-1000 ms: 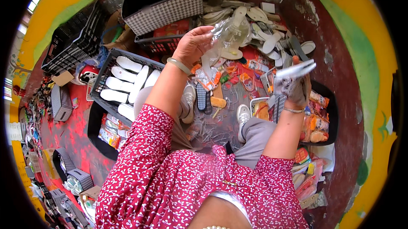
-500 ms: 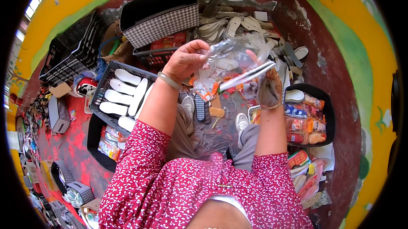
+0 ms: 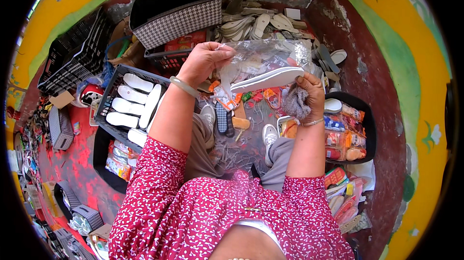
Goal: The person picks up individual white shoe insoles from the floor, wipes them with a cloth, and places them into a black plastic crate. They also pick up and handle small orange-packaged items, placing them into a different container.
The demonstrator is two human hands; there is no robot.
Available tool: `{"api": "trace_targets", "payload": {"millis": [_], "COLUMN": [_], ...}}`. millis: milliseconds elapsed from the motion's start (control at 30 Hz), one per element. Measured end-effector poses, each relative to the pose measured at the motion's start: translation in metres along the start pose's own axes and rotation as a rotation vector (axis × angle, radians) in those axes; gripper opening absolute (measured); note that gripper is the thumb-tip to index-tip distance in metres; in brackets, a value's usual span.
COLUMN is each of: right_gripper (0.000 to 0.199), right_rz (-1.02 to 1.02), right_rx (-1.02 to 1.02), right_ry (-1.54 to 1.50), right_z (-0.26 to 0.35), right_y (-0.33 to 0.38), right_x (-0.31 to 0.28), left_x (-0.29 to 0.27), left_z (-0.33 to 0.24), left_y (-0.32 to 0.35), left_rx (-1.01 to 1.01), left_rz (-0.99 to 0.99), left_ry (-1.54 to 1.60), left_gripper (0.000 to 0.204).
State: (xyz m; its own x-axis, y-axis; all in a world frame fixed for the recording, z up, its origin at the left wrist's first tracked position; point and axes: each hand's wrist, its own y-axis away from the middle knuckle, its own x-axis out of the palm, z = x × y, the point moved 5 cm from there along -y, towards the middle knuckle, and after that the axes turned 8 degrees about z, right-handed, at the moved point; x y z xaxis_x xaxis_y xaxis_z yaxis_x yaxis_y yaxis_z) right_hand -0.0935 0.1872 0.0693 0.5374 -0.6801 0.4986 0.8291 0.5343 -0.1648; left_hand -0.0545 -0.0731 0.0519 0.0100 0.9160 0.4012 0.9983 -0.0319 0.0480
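Left hand [image 3: 205, 61] raised, thumb and fingertips pinched on the upper edge of a clear plastic bag [image 3: 263, 59], holding its mouth up and spread. Right hand [image 3: 309, 93] clenched around a wad of grey cloth [image 3: 296, 103] and, with the same grasp, the heel end of a white insole [image 3: 268, 79]. Insole held roughly level, toe pointing toward the left hand, lying against or just inside the lower part of the bag; whether the toe has passed the opening cannot be told through the film.

Step judged: sliding the insole into the bag. To do it well:
- Keep the pinch high and taut so the mouth stays open; slack film would likely fold over the toe.
- Lead with the narrow toe, flat face parallel to the bag wall.
- Keep the cloth clear of the opening; bunched in the same fist, it could drag in or snag the film.
- Release the heel only once most of the length is seated, since thin plastic gives little support.

Surroundings: black crate [image 3: 107, 110] of white insoles at the left knee; houndstooth-patterned bin [image 3: 179, 18] beyond it; loose pile of insoles [image 3: 256, 26] against the far wall; black tray [image 3: 368, 129] of coloured packets just beside the right forearm; small packets and scraps scattered on the floor between the feet. Bangle on the left wrist, thin bracelet on the right.
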Motion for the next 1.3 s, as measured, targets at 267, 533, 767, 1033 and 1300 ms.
{"api": "trace_targets", "payload": {"millis": [267, 533, 767, 1033, 1300], "right_gripper": [0.026, 0.015, 0.017, 0.015, 0.019], "right_rz": [-0.056, -0.070, -0.081, -0.076, -0.184], "right_rx": [-0.024, 0.020, 0.224, -0.013, -0.041], "right_ry": [-0.032, -0.155, -0.011, -0.164, -0.082], "right_z": [0.002, -0.009, -0.020, -0.008, -0.011], "right_y": [0.004, 0.001, 0.003, 0.002, 0.000], "right_x": [-0.013, -0.015, -0.019, -0.006, -0.006], "left_x": [0.007, 0.008, -0.008, -0.021, -0.017], "left_z": [-0.009, -0.011, -0.018, -0.002, 0.008], "left_y": [-0.002, -0.001, 0.001, -0.003, -0.009], "left_rx": [0.105, 0.200, 0.251, 0.130, 0.078], "left_rz": [-0.098, -0.050, -0.351, -0.417, -0.411], "left_ry": [-0.115, -0.153, -0.206, -0.061, -0.009], "left_gripper": [0.012, 0.020, 0.025, 0.028, 0.032]}}
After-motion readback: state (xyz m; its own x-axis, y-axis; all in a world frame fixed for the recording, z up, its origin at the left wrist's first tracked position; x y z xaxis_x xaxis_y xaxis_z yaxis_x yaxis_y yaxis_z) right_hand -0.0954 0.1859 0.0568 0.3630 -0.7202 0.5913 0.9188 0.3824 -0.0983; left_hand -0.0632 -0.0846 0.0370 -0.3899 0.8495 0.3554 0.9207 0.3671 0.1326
